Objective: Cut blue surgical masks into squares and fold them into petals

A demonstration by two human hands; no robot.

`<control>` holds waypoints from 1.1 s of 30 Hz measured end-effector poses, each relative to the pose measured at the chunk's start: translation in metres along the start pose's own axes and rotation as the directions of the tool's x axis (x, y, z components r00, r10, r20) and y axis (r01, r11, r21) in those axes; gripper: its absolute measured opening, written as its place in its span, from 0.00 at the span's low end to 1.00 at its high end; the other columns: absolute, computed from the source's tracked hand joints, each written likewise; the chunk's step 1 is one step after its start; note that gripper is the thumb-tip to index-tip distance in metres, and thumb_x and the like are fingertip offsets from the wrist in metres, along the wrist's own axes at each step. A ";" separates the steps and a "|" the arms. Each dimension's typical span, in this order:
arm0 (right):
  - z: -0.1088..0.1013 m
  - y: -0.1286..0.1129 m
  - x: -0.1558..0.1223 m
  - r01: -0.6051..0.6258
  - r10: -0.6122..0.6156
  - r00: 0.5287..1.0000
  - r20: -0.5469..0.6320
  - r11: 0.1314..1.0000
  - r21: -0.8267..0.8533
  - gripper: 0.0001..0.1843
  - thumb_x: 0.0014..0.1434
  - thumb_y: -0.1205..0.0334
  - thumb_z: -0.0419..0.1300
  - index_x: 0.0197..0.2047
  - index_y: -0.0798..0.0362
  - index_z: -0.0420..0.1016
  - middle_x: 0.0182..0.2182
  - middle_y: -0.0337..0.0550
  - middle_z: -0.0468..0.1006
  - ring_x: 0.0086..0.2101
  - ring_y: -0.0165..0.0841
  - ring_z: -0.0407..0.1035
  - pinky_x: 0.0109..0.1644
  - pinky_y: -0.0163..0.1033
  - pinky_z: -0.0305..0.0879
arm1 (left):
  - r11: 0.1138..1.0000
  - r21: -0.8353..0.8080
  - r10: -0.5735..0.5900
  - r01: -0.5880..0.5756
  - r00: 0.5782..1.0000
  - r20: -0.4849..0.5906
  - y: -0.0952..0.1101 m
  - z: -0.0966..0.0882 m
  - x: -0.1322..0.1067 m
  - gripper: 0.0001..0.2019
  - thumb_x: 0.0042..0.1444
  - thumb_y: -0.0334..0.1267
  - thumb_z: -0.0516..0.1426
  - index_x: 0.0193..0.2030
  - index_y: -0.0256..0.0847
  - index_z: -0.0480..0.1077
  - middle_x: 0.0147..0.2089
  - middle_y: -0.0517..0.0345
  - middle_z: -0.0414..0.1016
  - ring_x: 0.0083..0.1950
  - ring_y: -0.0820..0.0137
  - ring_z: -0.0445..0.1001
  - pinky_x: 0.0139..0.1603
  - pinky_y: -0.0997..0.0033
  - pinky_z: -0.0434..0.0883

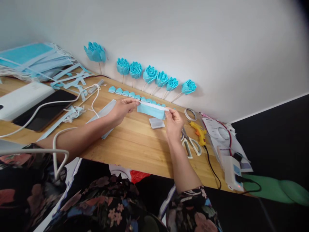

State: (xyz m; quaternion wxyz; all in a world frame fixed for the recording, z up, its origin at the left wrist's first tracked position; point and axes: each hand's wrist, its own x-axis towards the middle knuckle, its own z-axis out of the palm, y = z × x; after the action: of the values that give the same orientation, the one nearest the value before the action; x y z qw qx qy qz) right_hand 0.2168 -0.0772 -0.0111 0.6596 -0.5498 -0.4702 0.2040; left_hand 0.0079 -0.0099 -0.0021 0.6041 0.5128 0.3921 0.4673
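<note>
In the head view, your left hand (120, 111) pinches one end of a blue-and-white strip (151, 111) between thumb and fingers, and your right hand (174, 124) pinches the other end the same way. The strip stretches between your two hands, above the tabletop (142, 148), its white edge along the top and its blue part below. Just below it, near your right hand, lies a small pale folded piece (156, 123).

Beyond your hands, a row of small folded blue pieces (131, 94) runs across the tabletop, partly hidden by the strip. Behind that row, seven blue flowers (149, 74) on thin sticks lean against the wall (217, 58).

To the right of your right hand you have white-handled scissors (186, 138), partly hidden by your wrist, then a yellow glue gun (199, 132) with a black cord; a roll of tape (186, 115) lies above them. Over on your left are a stack of blue masks (31, 56), a white box (26, 100) and a dark phone (45, 111).
</note>
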 end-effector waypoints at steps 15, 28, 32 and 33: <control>0.005 -0.028 -0.022 0.713 -0.551 0.575 0.605 0.700 -0.041 0.10 0.64 0.70 0.58 0.45 0.47 0.75 0.47 0.43 0.83 0.53 0.38 0.76 0.62 0.53 0.68 | 0.912 -0.347 -0.144 0.220 0.962 0.232 -0.010 0.001 0.006 0.26 0.57 0.63 0.57 0.40 0.38 0.74 0.39 0.47 0.81 0.48 0.56 0.79 0.47 0.59 0.73; 0.007 -0.017 -0.019 0.682 -0.508 0.677 0.532 0.705 -0.195 0.09 0.68 0.63 0.59 0.45 0.43 0.81 0.35 0.39 0.83 0.38 0.36 0.76 0.50 0.47 0.70 | 0.997 -0.064 -0.027 0.049 0.953 0.301 -0.010 0.009 -0.011 0.39 0.55 0.33 0.63 0.72 0.41 0.55 0.47 0.48 0.83 0.52 0.58 0.80 0.52 0.62 0.73; 0.008 -0.019 -0.021 0.662 -0.497 0.724 0.478 0.697 -0.277 0.04 0.66 0.59 0.63 0.41 0.46 0.79 0.33 0.39 0.83 0.35 0.36 0.75 0.44 0.44 0.67 | 0.992 -0.111 -0.012 0.059 0.922 0.386 -0.012 0.010 -0.012 0.43 0.56 0.37 0.64 0.75 0.45 0.50 0.52 0.45 0.81 0.51 0.59 0.80 0.54 0.61 0.72; 0.009 -0.019 -0.022 0.668 -0.497 0.722 0.482 0.682 -0.298 0.03 0.66 0.59 0.63 0.39 0.46 0.79 0.33 0.38 0.83 0.35 0.36 0.75 0.45 0.44 0.66 | 0.989 -0.127 -0.019 0.076 0.916 0.401 -0.013 0.011 -0.013 0.44 0.56 0.38 0.65 0.75 0.45 0.49 0.53 0.45 0.81 0.50 0.59 0.80 0.53 0.61 0.72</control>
State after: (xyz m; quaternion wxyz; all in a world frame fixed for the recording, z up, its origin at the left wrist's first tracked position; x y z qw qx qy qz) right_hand 0.1945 -0.0954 -0.0027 0.4442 -0.4572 -0.7695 -0.0384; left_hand 0.0171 -0.0256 -0.0130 0.7168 0.5442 0.2393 0.3644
